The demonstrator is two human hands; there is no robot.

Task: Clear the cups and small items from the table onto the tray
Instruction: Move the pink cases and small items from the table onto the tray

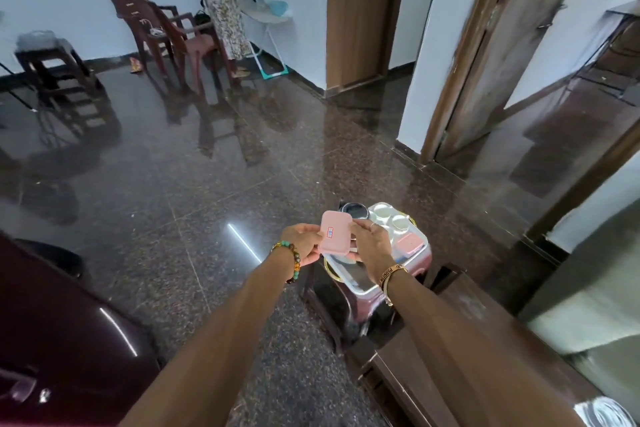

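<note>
Head view: left hand (304,243), right hand (373,246) grip one pink case (335,236)

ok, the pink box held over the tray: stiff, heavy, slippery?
Probably stiff: the pink box keeps flat faces while pinched at its ends by the left hand and right hand. Likely light, since fingertips alone seem to carry it. The smooth, plastic-looking surface may be slippery; with flat sides it shouldn't roll.
</note>
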